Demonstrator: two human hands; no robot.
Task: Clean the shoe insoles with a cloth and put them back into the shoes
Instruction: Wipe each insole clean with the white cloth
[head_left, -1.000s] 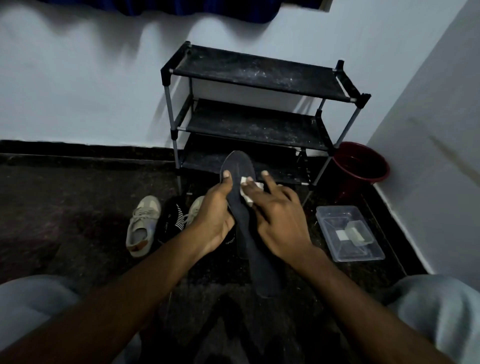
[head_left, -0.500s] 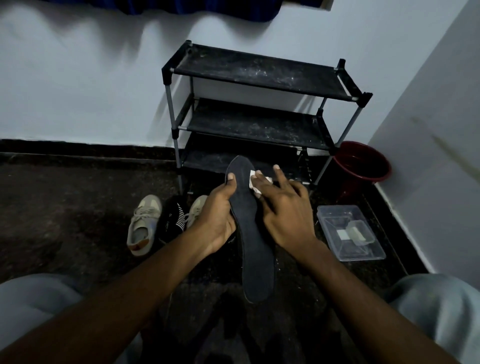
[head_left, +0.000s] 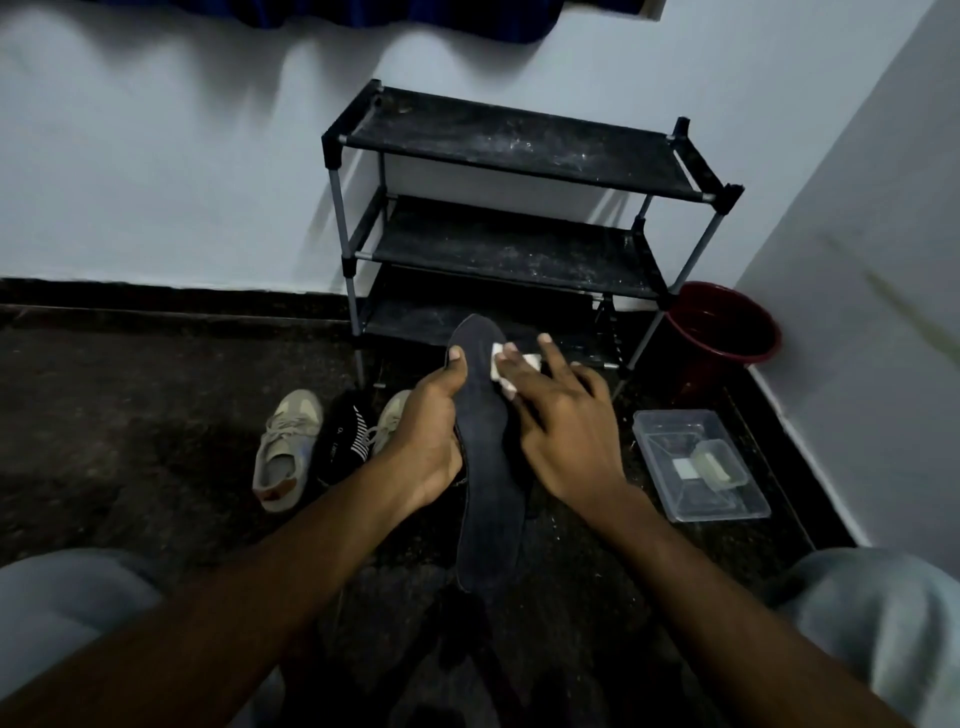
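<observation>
Swung leftward since a second ago: heel end of the insole (head_left: 491, 519); toe end unmoved, in front of the lowest shelf of the shoe rack (head_left: 519, 140). Grip: left hand (head_left: 426, 441) clasps the insole's left edge, thumb on top. Wiping: right hand (head_left: 566, 436), fingers outstretched, presses a white cloth (head_left: 497, 364) onto the toe end, as earlier. Writing: faint print on the insole beside the left hand, letters on the black sock (head_left: 345, 439), both unreadable. Floor: two beige shoes (head_left: 285, 452) flank the sock.
</observation>
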